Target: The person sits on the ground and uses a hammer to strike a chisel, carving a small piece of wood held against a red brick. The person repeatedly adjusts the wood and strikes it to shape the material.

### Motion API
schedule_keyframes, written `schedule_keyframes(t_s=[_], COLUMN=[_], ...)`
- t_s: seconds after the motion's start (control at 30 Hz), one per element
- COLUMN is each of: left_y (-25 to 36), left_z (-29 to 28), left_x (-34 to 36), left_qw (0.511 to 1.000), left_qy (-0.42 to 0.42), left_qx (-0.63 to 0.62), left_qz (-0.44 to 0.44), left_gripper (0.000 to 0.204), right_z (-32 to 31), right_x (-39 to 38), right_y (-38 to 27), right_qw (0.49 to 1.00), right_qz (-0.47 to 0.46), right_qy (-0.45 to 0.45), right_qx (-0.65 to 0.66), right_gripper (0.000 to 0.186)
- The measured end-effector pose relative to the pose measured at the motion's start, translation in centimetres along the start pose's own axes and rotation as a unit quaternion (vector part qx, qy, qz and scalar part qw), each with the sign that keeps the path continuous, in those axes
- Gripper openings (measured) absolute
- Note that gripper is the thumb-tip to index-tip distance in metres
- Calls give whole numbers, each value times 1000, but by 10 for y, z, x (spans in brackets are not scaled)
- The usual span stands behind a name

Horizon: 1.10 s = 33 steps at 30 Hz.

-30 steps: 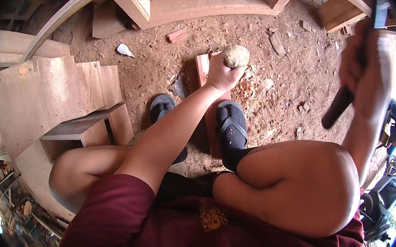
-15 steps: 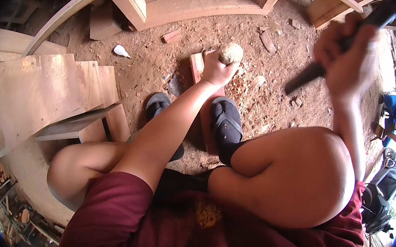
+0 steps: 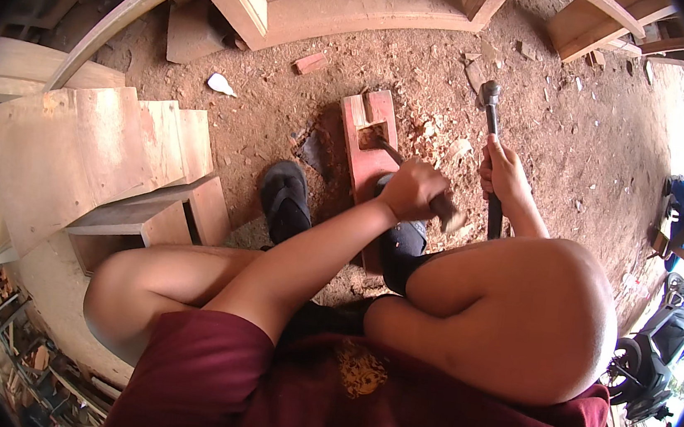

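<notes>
My left hand (image 3: 414,189) is closed round the wooden handle of a chisel (image 3: 447,214), which leans over so that its dark blade runs into a rectangular recess near the far end of a reddish wooden beam (image 3: 369,166). Inside the recess, the blade's tip is hard to make out. To the right, my right hand (image 3: 507,177) grips a hammer (image 3: 490,96) by its dark handle, its metal head upward and apart from the chisel. My sandalled right foot (image 3: 405,235) rests on or against the beam, partly hidden by my left hand.
Wood shavings (image 3: 434,131) litter the dirt floor around the beam. Wooden frames (image 3: 364,6) stand along the far side. Stacked boards (image 3: 74,144) are at the left, near my left knee. A white bulb-shaped object (image 3: 221,84) and a small reddish offcut (image 3: 311,63) lie beyond my feet.
The chisel has tilted from upright, its handle swinging toward me and right, exposing the recess. My right hand has brought the hammer down from the upper right, nearer the beam.
</notes>
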<state>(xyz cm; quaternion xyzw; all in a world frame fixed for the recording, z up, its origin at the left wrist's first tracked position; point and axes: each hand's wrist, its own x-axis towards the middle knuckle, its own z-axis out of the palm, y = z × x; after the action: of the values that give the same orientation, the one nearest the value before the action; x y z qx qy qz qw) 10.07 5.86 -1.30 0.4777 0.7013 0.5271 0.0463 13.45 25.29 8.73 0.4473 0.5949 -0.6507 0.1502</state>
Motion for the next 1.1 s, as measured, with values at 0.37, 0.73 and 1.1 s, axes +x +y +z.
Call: schedule_keyframes(t_s=[0.37,0.73,1.1], left_y=[-32,-45,-37], left_z=[-68,-65,-66], left_x=[61,59,59], left_qw=[965,931,935], left_qy=[209,248,192], left_qx=[-76,-140,-186], left_qz=[-139,-229,-232], left_gripper=[8,6,7], right_z=[-2,4,30], right_x=[-21,-83,-50], right_y=[-37,-142,-84], right_qw=[993,938,886], right_qz=[-78,-274,-97], right_qy=[-39,31,-130], right_qx=[-74,-211,-435], right_gripper=[38,39,42])
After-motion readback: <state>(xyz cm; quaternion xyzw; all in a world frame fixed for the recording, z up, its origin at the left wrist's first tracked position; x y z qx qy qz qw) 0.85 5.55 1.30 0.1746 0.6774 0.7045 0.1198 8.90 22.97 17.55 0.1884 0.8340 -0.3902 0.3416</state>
